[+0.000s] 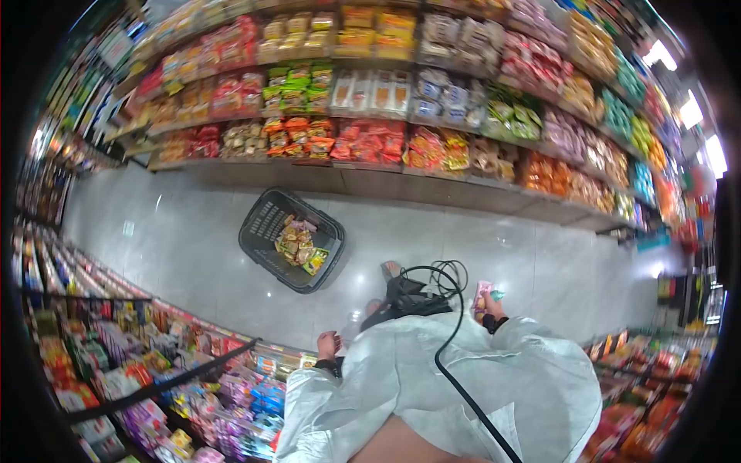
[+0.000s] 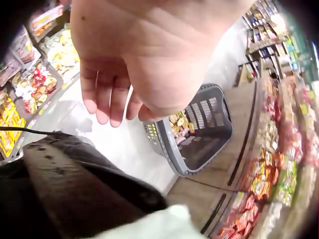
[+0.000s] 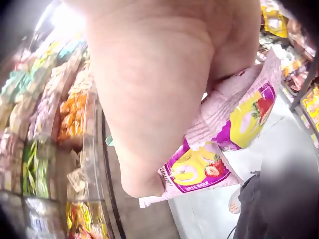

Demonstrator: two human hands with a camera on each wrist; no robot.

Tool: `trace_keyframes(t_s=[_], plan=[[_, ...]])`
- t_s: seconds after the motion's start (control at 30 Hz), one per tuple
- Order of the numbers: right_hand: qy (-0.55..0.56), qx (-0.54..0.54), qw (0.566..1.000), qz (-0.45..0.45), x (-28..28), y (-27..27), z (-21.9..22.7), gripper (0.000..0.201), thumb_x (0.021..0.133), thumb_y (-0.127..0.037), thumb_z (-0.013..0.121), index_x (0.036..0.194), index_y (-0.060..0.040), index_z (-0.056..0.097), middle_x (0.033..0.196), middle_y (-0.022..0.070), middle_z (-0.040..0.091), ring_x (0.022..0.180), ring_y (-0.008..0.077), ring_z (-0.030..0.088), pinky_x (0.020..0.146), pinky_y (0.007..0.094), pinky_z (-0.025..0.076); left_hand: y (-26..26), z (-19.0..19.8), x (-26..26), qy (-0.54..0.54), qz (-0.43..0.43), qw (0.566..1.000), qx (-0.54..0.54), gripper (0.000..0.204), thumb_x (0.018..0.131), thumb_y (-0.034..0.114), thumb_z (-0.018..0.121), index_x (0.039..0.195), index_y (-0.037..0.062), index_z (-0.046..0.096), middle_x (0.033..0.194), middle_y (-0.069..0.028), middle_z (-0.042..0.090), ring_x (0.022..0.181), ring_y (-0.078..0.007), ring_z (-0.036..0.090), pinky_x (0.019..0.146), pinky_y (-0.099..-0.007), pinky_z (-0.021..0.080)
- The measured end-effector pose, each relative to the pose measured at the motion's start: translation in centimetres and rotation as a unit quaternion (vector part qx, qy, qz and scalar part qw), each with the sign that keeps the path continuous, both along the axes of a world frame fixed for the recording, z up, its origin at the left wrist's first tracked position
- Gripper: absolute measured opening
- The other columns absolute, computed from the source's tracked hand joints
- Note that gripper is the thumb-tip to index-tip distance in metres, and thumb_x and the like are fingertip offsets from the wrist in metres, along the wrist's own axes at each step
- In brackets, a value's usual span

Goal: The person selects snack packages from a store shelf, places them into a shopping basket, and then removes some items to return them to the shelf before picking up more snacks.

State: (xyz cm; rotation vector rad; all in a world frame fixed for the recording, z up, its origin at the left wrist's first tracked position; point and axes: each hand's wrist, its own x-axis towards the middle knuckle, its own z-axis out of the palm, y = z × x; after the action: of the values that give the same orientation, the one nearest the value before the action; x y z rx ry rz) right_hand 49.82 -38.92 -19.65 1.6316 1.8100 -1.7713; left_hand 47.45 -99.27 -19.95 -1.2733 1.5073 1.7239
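Note:
My right hand (image 1: 492,307) grips pink snack packets (image 3: 202,172) printed with a strawberry and a yellow-and-purple panel; two show in the right wrist view. A small teal packet (image 1: 498,295) pokes out by the same hand in the head view. Empty, my left hand (image 2: 134,59) hangs with its fingers loosely bent. Beyond it, in the left wrist view, stands a dark grey shopping basket (image 2: 199,114) on the floor. Several snack packets (image 1: 297,243) lie inside, most of them yellowish-brown, with a yellow-green one (image 1: 316,261) at one end.
Tiered shelves of bagged snacks (image 1: 370,139) run along the far side of the aisle. Another display of packaged goods (image 1: 224,401) lies close on the left and behind. A black cable (image 1: 455,339) hangs down my front. Grey tiled floor (image 1: 185,231) lies around the basket.

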Motion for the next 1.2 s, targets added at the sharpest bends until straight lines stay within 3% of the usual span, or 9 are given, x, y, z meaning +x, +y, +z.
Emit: trace_keyframes(t_s=[0.1,0.17,0.3,0.43,0.7,0.83,0.97,1.1,1.2], plan=[[0.113,-0.007,0.993,0.021,3.4,1.1,3.7,0.049,0.088,-0.036,0.074,0.12,-0.0019,0.06,0.102,0.0093,0.068,0.086,0.0206,0.068,0.07,0.0392,0.057,-0.5,-0.2,-1.0,0.011,-0.037,0.999,-0.015,0.022,0.091,0.02,0.062,0.108,0.0067,0.06,0.085,-0.0101,0.069,0.067,-0.0198,0.065,0.058,-0.0326,0.055],[0.082,0.14,0.987,0.012,4.0,2.5,7.8,0.045,0.09,-0.034,0.073,0.117,-0.0005,0.06,0.105,0.0087,0.066,0.089,0.0167,0.067,0.074,0.0344,0.056,-0.6,-2.5,0.4,-0.003,-0.072,0.997,-0.012,0.021,0.091,0.019,0.062,0.108,0.0065,0.06,0.084,-0.0104,0.069,0.066,-0.0203,0.065,0.057,-0.0327,0.055],[0.187,0.144,0.971,-0.029,2.9,4.7,16.0,0.042,0.094,-0.025,0.068,0.126,-0.0007,0.053,0.111,0.0083,0.064,0.094,0.0164,0.064,0.081,0.032,0.053,-0.6,-2.7,2.2,-0.122,-0.145,0.982,0.001,0.027,0.091,0.017,0.06,0.115,0.0039,0.061,0.089,-0.0142,0.07,0.066,-0.0215,0.065,0.056,-0.0359,0.054],[0.266,0.132,0.954,-0.04,1.8,3.4,24.9,0.047,0.093,-0.019,0.069,0.133,-0.0025,0.05,0.114,0.0077,0.062,0.1,0.0167,0.062,0.085,0.0314,0.053,2.2,-1.8,1.9,-0.016,-0.195,0.981,0.001,0.028,0.093,0.022,0.061,0.113,0.0032,0.063,0.093,-0.0133,0.072,0.071,-0.0221,0.066,0.061,-0.0358,0.055],[0.394,0.107,0.913,0.028,1.6,8.3,30.9,0.065,0.082,-0.012,0.078,0.137,-0.0079,0.043,0.117,0.006,0.058,0.1,0.0145,0.061,0.084,0.0309,0.054,20.9,14.4,-8.7,0.216,-0.279,0.936,-0.002,0.024,0.098,0.025,0.06,0.114,0.0074,0.062,0.102,-0.0082,0.069,0.089,-0.0161,0.066,0.079,-0.0311,0.053],[0.419,0.091,0.9,0.083,2.8,13.7,33.4,0.067,0.079,-0.011,0.081,0.134,-0.0095,0.043,0.114,0.0042,0.056,0.098,0.0133,0.06,0.083,0.0301,0.053,35.7,23.9,-11.7,0.304,-0.354,0.884,0.034,0.028,0.103,0.027,0.058,0.121,0.0059,0.061,0.105,-0.0059,0.066,0.098,-0.0146,0.063,0.087,-0.03,0.051],[0.38,0.121,0.908,0.127,5.3,17.2,34.7,0.069,0.076,-0.013,0.084,0.133,-0.0092,0.045,0.113,0.0036,0.056,0.098,0.0118,0.058,0.084,0.0297,0.052,50.0,32.5,-9.4,0.395,-0.446,0.792,0.131,0.036,0.101,0.021,0.059,0.132,0.0037,0.055,0.114,-0.0094,0.065,0.106,-0.02,0.063,0.093,-0.0336,0.05],[0.379,0.172,0.89,0.186,6.7,18.9,33.8,0.068,0.073,-0.015,0.087,0.129,-0.0084,0.048,0.11,0.0047,0.057,0.096,0.0129,0.057,0.084,0.031,0.051,60.0,36.8,-5.0,0.451,-0.551,0.679,0.182,0.047,0.09,0.007,0.067,0.135,0.0053,0.054,0.123,-0.0106,0.062,0.108,-0.0209,0.062,0.095,-0.0343,0.05],[0.364,0.148,0.899,0.195,7.0,19.9,32.9,0.067,0.071,-0.016,0.089,0.126,-0.0078,0.05,0.107,0.0051,0.058,0.095,0.0137,0.057,0.083,0.0311,0.051,63.5,37.4,-4.2,0.521,-0.641,0.556,0.094,0.042,0.091,0.015,0.071,0.129,0.0037,0.057,0.12,-0.0098,0.063,0.108,-0.0172,0.062,0.095,-0.0331,0.051]])
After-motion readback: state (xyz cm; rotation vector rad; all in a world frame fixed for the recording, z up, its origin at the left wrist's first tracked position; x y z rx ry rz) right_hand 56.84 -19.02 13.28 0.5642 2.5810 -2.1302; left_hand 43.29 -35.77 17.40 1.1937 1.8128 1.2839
